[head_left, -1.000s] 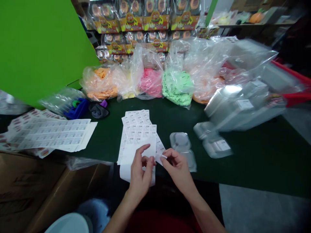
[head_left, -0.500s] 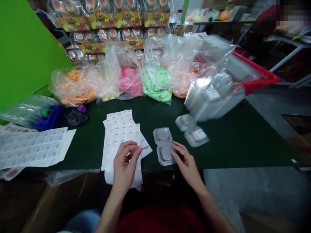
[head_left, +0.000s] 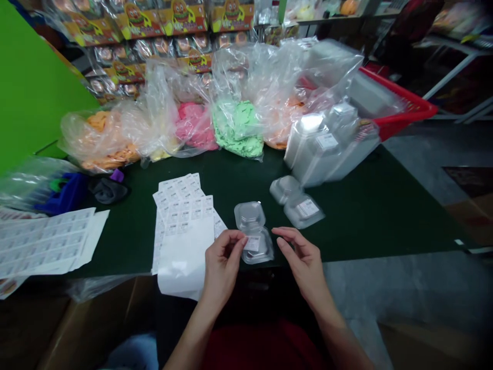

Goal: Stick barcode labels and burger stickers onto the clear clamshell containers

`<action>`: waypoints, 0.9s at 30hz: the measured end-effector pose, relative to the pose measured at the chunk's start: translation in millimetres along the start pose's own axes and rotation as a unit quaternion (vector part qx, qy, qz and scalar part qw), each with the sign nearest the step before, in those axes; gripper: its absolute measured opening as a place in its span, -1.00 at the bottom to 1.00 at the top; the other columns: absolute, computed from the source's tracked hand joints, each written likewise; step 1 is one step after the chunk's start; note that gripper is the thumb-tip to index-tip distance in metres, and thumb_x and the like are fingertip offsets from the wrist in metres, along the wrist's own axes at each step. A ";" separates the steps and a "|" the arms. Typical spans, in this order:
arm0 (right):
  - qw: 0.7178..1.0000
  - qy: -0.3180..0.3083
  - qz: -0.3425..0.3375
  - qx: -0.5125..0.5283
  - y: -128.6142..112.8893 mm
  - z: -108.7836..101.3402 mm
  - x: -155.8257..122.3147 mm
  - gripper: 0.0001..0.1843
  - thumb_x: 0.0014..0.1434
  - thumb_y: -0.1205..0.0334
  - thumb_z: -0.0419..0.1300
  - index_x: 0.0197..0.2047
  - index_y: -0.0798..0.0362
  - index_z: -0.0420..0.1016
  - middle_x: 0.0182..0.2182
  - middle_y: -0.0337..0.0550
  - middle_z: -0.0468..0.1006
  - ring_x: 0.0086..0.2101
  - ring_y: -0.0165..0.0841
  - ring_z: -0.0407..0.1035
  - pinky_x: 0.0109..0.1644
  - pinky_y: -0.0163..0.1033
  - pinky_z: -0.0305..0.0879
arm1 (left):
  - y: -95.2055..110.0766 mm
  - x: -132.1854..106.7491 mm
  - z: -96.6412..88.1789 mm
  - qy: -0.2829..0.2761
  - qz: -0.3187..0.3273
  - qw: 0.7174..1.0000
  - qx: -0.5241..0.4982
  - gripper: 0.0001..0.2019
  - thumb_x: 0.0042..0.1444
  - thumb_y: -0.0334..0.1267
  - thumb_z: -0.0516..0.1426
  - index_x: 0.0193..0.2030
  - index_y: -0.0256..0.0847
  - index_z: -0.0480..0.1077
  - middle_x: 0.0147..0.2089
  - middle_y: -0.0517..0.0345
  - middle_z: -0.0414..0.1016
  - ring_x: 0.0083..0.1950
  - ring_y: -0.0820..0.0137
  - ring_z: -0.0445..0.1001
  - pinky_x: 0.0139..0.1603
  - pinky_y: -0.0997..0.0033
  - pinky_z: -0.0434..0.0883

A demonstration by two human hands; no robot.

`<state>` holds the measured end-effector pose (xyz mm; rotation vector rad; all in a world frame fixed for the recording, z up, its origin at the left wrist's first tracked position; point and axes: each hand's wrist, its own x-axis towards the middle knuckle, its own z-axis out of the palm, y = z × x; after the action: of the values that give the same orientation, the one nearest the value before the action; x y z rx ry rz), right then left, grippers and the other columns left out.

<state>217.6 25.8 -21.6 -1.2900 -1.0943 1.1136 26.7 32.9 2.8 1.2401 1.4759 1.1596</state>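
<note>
My left hand (head_left: 224, 259) pinches a small white printed label (head_left: 252, 243) by its left end. The label is over the near half of an opened clear plastic clamshell box (head_left: 249, 215); I cannot tell whether it touches the plastic. To the right of the box, my right hand (head_left: 302, 259) is held with its fingers apart and nothing in them. Sheets of printed labels (head_left: 188, 213) lie left of the box, the top one partly bare and curling over the table edge. Farther right rests another opened clamshell box (head_left: 303, 209) bearing a white label.
Stacked clear boxes (head_left: 314, 149) stand at the back right before a red basket (head_left: 408, 97). Bags of orange, pink and green pieces (head_left: 242, 128) line the back of the dark green table (head_left: 365, 221). At left are a blue tape dispenser (head_left: 65, 195) and more label sheets (head_left: 46, 241).
My left hand has moved right, from the label sheets to the near clamshell box, carrying the label. My right hand has come away from the box's right edge. The view has shifted slightly.
</note>
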 end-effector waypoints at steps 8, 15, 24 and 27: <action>0.999 0.040 0.034 0.015 16.5 1.0 0.9 -0.77 0.33 0.01 0.35 -0.07 -0.05 0.71 -0.06 -0.06 0.73 0.02 -0.11 0.56 0.25 0.08 0.39 | -16.1 -10.3 23.9 0.049 -0.031 0.998 -0.026 -0.17 0.30 -0.16 0.28 0.61 0.01 -0.01 -0.30 0.29 0.54 -0.27 0.39 0.54 -0.13 0.39 0.47; 0.999 0.032 -0.015 -0.040 21.8 18.4 -1.2 -0.80 0.31 0.07 0.34 -0.05 -0.08 0.69 0.01 -0.05 0.61 0.12 -0.09 0.46 0.30 0.12 0.34 | -28.2 -14.9 33.3 0.067 -0.016 0.998 -0.007 -0.24 0.33 -0.16 0.26 0.58 0.01 0.04 -0.27 0.28 0.53 -0.26 0.40 0.53 -0.12 0.39 0.48; 0.997 0.030 -0.019 -0.070 33.4 31.1 1.0 -0.64 0.22 0.16 0.40 0.10 -0.09 0.64 0.11 -0.02 0.51 0.20 -0.08 0.40 0.37 0.14 0.28 | -38.7 -15.6 34.5 0.045 0.036 0.994 0.091 -0.61 0.36 -0.23 0.21 0.30 -0.05 0.40 -0.17 0.16 0.50 -0.29 0.39 0.47 -0.17 0.36 0.47; 0.997 0.030 -0.020 -0.073 35.6 29.9 1.5 -0.63 0.22 0.17 0.40 0.10 -0.09 0.63 0.12 -0.02 0.51 0.22 -0.08 0.39 0.38 0.14 0.26 | -41.9 -16.7 34.7 0.086 0.058 0.987 0.125 -0.54 0.34 -0.20 0.24 0.35 -0.04 0.37 -0.02 0.07 0.42 -0.22 0.36 0.42 -0.13 0.32 0.49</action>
<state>188.2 30.9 -57.3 -1.3995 -1.1690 0.9742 54.9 17.5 -44.2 1.4406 1.7380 1.2100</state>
